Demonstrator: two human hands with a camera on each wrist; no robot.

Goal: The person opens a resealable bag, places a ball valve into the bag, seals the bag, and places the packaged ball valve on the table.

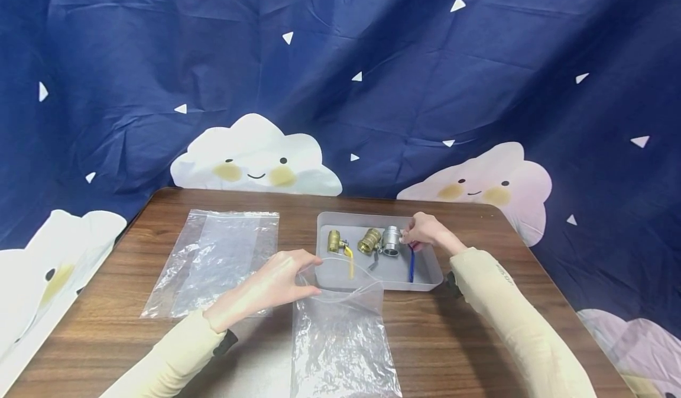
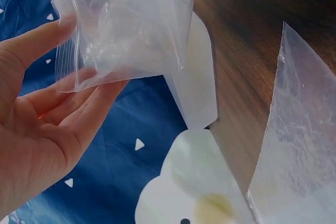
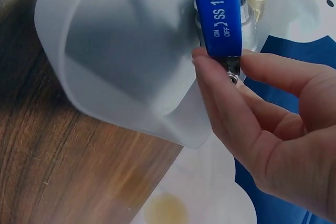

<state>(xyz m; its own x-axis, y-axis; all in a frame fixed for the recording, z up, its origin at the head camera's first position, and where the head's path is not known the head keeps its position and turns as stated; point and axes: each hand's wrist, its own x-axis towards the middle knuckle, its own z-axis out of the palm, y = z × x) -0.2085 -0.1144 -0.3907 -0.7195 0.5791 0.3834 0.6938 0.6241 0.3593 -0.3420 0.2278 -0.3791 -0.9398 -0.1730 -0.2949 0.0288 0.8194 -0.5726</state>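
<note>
My right hand (image 1: 424, 230) reaches into the grey tray (image 1: 404, 286) and pinches a ball valve by the root of its blue lever (image 3: 218, 14). The lever bears white ON/OFF lettering; behind it is the silver valve body (image 1: 391, 242). To its left in the tray lie a brass valve (image 1: 369, 241) with a grey lever and a smaller brass valve (image 1: 333, 241) with a yellow lever. My left hand (image 1: 276, 277) has thumb and fingers spread at the mouth of a clear zip bag (image 1: 343, 345), which gapes towards the tray. Some fingers show through the plastic (image 2: 126, 30).
A second clear zip bag (image 1: 218, 262) lies flat on the left of the brown wooden table (image 1: 447, 350). Past the table's far edge hangs a dark blue cloth (image 1: 372, 108) with clouds and white triangles.
</note>
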